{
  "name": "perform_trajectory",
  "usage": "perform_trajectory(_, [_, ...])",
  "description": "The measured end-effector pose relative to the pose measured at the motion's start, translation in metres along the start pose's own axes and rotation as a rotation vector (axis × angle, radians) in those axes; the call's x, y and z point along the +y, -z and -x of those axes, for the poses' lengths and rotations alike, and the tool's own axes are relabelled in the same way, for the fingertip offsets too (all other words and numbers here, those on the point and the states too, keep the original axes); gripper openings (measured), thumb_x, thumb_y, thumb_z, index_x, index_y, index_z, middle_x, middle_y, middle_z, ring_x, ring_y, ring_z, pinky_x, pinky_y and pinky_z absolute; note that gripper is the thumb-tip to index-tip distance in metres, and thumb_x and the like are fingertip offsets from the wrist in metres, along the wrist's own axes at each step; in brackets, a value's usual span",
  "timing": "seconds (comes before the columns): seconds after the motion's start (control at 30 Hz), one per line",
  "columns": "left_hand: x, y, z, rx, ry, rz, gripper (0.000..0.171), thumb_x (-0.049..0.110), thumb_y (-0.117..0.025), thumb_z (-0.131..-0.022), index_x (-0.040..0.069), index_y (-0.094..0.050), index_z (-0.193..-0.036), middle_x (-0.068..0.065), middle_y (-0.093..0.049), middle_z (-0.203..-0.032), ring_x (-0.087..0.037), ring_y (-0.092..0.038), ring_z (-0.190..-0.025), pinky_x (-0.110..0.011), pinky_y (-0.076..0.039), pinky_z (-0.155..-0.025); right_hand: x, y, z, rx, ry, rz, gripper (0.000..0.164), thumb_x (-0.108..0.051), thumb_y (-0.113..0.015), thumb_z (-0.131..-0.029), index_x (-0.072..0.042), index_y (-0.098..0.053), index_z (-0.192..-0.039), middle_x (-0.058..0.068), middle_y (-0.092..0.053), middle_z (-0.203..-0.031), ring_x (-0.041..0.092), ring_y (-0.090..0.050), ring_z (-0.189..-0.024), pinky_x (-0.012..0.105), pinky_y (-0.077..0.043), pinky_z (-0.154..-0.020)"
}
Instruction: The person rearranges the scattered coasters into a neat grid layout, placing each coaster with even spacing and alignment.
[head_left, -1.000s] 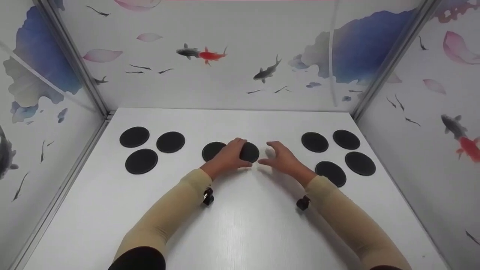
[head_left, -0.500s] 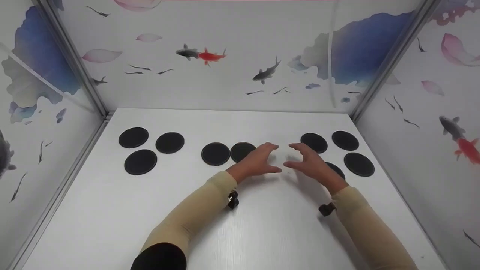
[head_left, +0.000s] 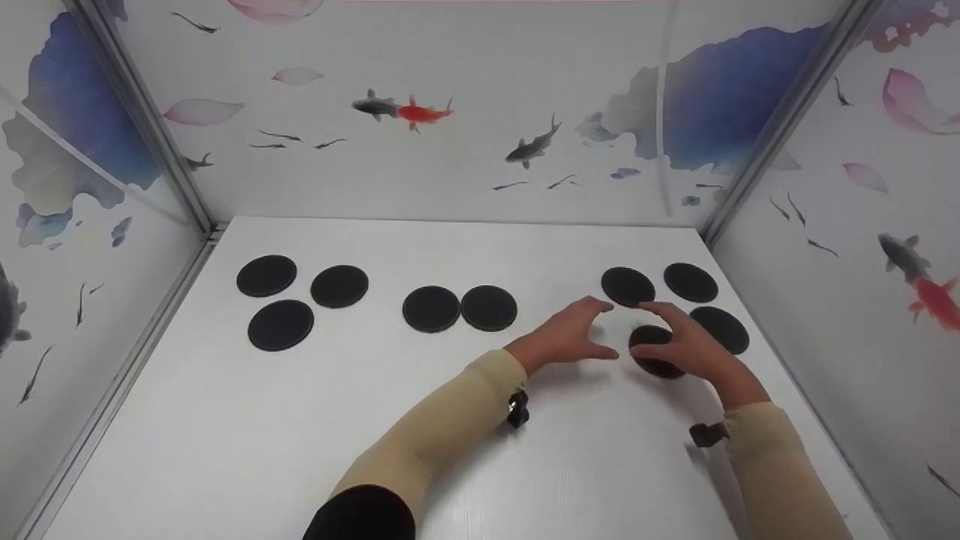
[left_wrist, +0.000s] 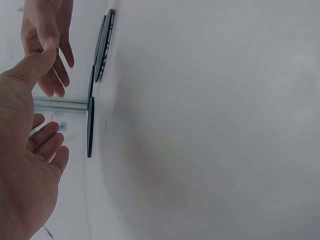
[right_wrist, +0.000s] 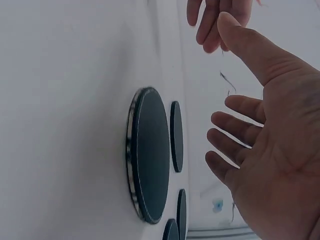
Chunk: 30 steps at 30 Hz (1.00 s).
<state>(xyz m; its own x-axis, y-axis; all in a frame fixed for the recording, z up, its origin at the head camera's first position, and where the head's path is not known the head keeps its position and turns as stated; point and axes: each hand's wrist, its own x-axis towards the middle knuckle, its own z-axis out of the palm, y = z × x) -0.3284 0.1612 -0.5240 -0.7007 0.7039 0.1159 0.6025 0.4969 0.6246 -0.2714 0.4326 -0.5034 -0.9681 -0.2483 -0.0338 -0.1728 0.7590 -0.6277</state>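
Observation:
In the head view my right hand hovers over a round black coaster at the front of the right-hand group, fingers and thumb apart, holding nothing. The right wrist view shows this coaster flat on the white tabletop, clear of the palm, with a stitched-looking rim. To its left my left hand is in the air with fingers and thumb spread and holds nothing. Its fingertips are close to another black coaster. Partly behind my right hand lies a further coaster; one more coaster lies at the back right.
Two black coasters lie edge to edge mid-table. Three more coasters lie apart on the left. White panels printed with fish and petals enclose the white table at the back and sides, with metal posts in the corners.
My left hand has let go of the coaster at mid-table, which now lies beside its neighbour. Both hands have moved right, to the right-hand group.

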Motion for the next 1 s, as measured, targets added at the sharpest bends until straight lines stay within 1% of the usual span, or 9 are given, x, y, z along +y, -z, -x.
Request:
perform_trajectory(0.1, [0.005,-0.011,-0.008,0.002,0.003,-0.010,0.089,0.049,-0.088,-0.095,0.011,-0.048,-0.165,-0.004,-0.052,-0.163,-0.014,-0.048,-0.153,-0.023,-0.035,-0.124,0.010,0.007,0.009,-0.011,-0.027,0.001,0.104,-0.046,-0.090,-0.094,-0.003,-0.036,-0.170,0.025,-0.033,-0.175,0.050,-0.026,-0.163,0.074,-0.025,-0.126])
perform_trajectory(0.2, [0.009,-0.022,-0.015,0.011,0.032,-0.011,0.091,0.051,-0.087,-0.095,0.011,-0.047,-0.166,-0.003,-0.052,-0.163,-0.012,-0.048,-0.151,-0.022,-0.035,-0.123,0.018,0.010,0.015,-0.020,-0.036,-0.011,0.107,-0.044,-0.093,-0.092,0.000,-0.034,-0.170,0.028,-0.032,-0.175,0.052,-0.025,-0.162,0.074,-0.025,-0.126])
perform_trajectory(0.33, [0.013,-0.037,-0.019,0.035,0.076,-0.004,0.091,0.051,-0.088,-0.094,0.010,-0.048,-0.165,-0.003,-0.052,-0.163,-0.012,-0.050,-0.150,-0.021,-0.036,-0.123,0.028,0.010,0.022,-0.038,-0.046,-0.018,0.110,-0.041,-0.095,-0.090,0.000,-0.032,-0.170,0.030,-0.030,-0.175,0.055,-0.024,-0.162,0.075,-0.025,-0.125])
perform_trajectory(0.47, [0.016,-0.053,-0.023,0.042,0.085,-0.045,0.091,0.052,-0.089,-0.093,0.011,-0.048,-0.164,-0.002,-0.049,-0.165,-0.011,-0.048,-0.151,-0.020,-0.036,-0.123,0.038,0.008,0.029,-0.054,-0.078,-0.011,0.113,-0.041,-0.096,-0.089,-0.001,-0.030,-0.172,0.032,-0.025,-0.176,0.057,-0.020,-0.162,0.076,-0.023,-0.125])
perform_trajectory(0.6, [0.019,-0.068,-0.028,0.030,0.084,-0.124,0.095,0.055,-0.088,-0.092,0.012,-0.045,-0.166,-0.002,-0.046,-0.169,-0.011,-0.044,-0.155,-0.020,-0.034,-0.124,0.043,0.007,0.032,-0.062,-0.085,0.001,0.115,-0.041,-0.096,-0.088,0.000,-0.028,-0.172,0.033,-0.024,-0.176,0.058,-0.020,-0.162,0.077,-0.023,-0.125])
perform_trajectory(0.7, [0.022,-0.072,-0.031,0.022,0.095,-0.182,0.098,0.055,-0.088,-0.092,0.011,-0.043,-0.168,-0.004,-0.044,-0.172,-0.013,-0.041,-0.158,-0.020,-0.031,-0.125,0.044,0.006,0.032,-0.055,-0.065,-0.002,0.114,-0.038,-0.097,-0.087,0.002,-0.030,-0.171,0.033,-0.027,-0.174,0.057,-0.021,-0.162,0.075,-0.023,-0.126])
perform_trajectory(0.8, [0.027,-0.071,-0.034,0.010,0.112,-0.207,0.101,0.056,-0.087,-0.092,0.010,-0.041,-0.169,-0.005,-0.042,-0.174,-0.014,-0.038,-0.160,-0.020,-0.029,-0.126,0.045,0.006,0.030,-0.066,-0.065,-0.022,0.116,-0.035,-0.098,-0.086,0.004,-0.028,-0.171,0.033,-0.027,-0.175,0.056,-0.022,-0.162,0.072,-0.023,-0.127])
perform_trajectory(0.93, [0.034,-0.068,-0.037,-0.010,0.135,-0.207,0.104,0.056,-0.087,-0.092,0.009,-0.038,-0.171,-0.005,-0.040,-0.175,-0.014,-0.037,-0.161,-0.020,-0.029,-0.126,0.047,0.007,0.030,-0.090,-0.079,-0.047,0.121,-0.034,-0.099,-0.085,0.006,-0.024,-0.171,0.033,-0.024,-0.177,0.054,-0.022,-0.163,0.069,-0.024,-0.128])
perform_trajectory(1.0, [0.036,-0.067,-0.040,-0.021,0.147,-0.209,0.105,0.056,-0.087,-0.092,0.009,-0.036,-0.172,-0.004,-0.039,-0.176,-0.014,-0.036,-0.162,-0.020,-0.029,-0.126,0.048,0.007,0.029,-0.092,-0.077,-0.042,0.122,-0.035,-0.099,-0.085,0.006,-0.023,-0.171,0.033,-0.023,-0.177,0.054,-0.021,-0.163,0.069,-0.023,-0.128])
